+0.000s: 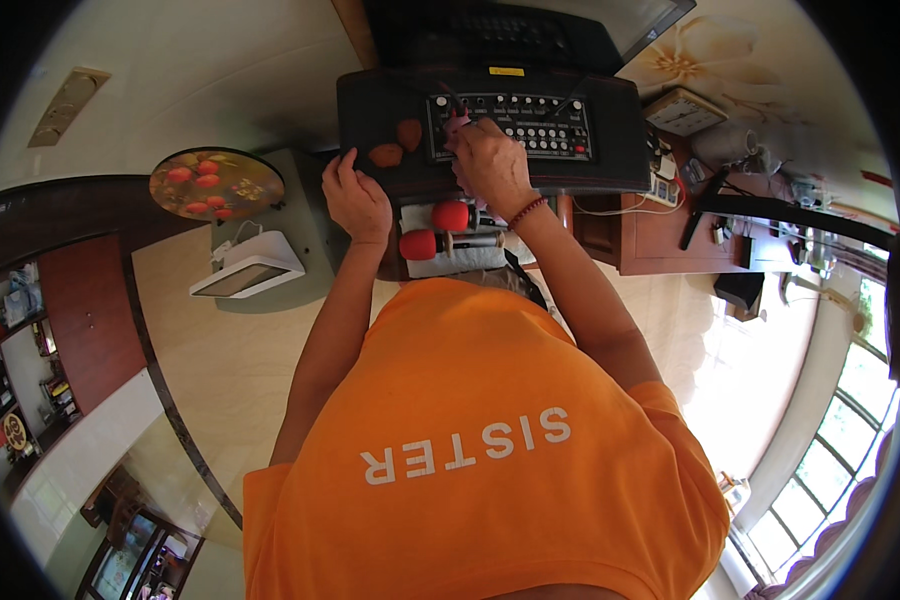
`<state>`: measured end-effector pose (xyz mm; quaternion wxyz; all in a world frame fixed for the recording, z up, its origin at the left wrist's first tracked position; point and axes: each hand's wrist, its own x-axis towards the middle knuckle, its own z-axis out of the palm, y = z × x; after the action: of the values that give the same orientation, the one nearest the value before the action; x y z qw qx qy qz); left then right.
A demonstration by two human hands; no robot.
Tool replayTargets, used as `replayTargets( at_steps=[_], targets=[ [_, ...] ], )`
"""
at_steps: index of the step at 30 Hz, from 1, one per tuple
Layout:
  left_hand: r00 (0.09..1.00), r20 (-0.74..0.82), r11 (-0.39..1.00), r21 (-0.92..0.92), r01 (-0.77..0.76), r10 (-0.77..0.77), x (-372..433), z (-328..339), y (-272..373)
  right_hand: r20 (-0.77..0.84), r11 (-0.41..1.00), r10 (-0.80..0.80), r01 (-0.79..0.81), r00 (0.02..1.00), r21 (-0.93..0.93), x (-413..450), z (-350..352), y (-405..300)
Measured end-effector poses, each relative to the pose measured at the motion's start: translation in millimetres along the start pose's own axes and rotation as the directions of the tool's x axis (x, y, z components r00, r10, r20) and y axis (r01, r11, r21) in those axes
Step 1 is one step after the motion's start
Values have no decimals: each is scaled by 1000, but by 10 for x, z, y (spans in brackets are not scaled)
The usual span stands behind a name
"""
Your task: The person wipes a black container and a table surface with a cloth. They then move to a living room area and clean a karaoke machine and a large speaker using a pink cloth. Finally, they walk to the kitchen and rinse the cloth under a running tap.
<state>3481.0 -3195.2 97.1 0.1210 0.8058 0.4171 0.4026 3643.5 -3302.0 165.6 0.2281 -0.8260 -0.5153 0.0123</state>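
A black karaoke speaker (607,142) lies before me, its control panel (547,150) facing up with rows of knobs and buttons. My right hand (493,165), a red bead bracelet at its wrist, pinches a pink cloth (457,146) against the panel's left part. Fingers hide some of the knobs there. At the speaker's left front corner rests my left hand (358,199), with fingers slightly apart and nothing held. Two brown-orange pieces (397,144), perhaps foam covers, sit on the speaker near it. Below lie two microphones (476,240) with red foam covers on a white cloth (420,268).
A dark screen (652,37) stands behind the speaker. To the left are a round fruit picture (216,184) and a white screen device (251,264) on a grey-green cabinet. At right, a clock (686,111), a power strip (664,191) and cables crowd a wooden cabinet (652,240).
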Motion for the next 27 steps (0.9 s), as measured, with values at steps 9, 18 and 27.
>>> replayTargets(
  at_steps=[9,18,27],
  targets=[
    [1000,5,1000,-15,-17,17,0,31,-9,117,949,-61,94,991,-301,-115,22,-117],
    [999,30,999,-41,-15,17,-10,29,-31,49,986,-80,86,996,-145,-411,-130,250],
    [999,44,1000,-18,5,-4,8,11,7,-51,964,65,-76,997,-255,-568,-428,775]
  ],
)
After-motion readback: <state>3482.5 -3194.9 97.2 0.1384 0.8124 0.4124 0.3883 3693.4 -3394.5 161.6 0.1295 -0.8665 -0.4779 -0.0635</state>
